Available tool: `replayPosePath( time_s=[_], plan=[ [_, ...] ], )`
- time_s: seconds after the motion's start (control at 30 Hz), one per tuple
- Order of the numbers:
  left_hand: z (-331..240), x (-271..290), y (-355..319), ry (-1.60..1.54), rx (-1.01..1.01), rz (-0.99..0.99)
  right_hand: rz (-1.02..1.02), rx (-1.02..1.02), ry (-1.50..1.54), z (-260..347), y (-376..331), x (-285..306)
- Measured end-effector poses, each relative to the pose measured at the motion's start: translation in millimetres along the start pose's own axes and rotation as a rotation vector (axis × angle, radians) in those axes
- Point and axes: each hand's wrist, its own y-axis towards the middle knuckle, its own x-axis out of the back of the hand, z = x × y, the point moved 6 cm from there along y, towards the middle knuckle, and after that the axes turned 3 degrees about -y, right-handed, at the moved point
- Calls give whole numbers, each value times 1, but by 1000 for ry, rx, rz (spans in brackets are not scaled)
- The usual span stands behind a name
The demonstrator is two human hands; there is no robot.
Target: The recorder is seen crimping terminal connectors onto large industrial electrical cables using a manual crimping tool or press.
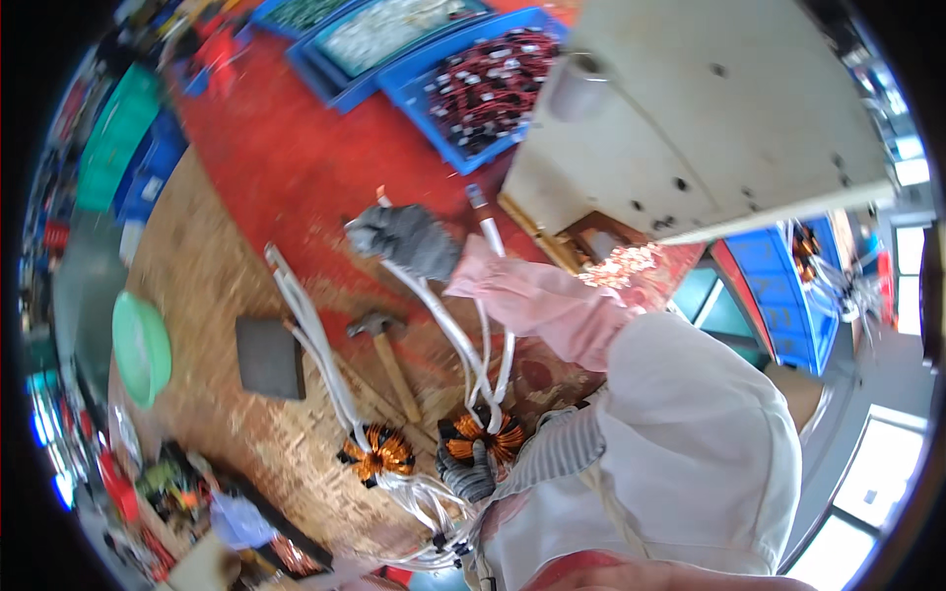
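My right hand (409,241), in a grey glove below a pink sleeve, is closed around a white-sleeved wire lead (445,320) whose tip pokes out beyond the fingers. That lead runs down to a ring coil (498,440) wound with copper wire. My left hand (471,475), gloved in grey, grips this coil at its near side; part of the hand is hidden. Other white-sleeved leads (506,364) rise from the same coil. A second copper ring coil (389,454) lies to the left, its long white leads (317,340) stretched across the table.
A hammer (394,369) and a dark square block (270,358) lie on the worn red-and-wood table (296,177). Blue trays (461,158) of small wired parts stand at the back. A large pale cabinet (729,108) rises at right, with copper scraps (623,266) below. A green basin (141,350) sits left.
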Motion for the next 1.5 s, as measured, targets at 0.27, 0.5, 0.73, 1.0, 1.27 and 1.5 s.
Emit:
replayPosePath(
  time_s=[0.27,0.5,0.73,1.0,1.27,1.5],
  plan=[
    [-25,70,62,-8,-313,-246,4,-2,-9,-23,16,2],
    [-69,65,77,-167,-402,-83,-222,-87,-294,59,-19,17],
    [-155,65,101,-347,-504,-33,-261,28,-571,94,-41,22],
    [-291,46,185,53,-1107,-335,-470,488,-700,152,-185,151],
    [-272,38,229,-1041,-488,77,-645,-662,-1344,-35,-300,460],
    [-255,13,258,-1374,-498,360,-170,-1143,-1571,-101,-292,519]
  ],
)
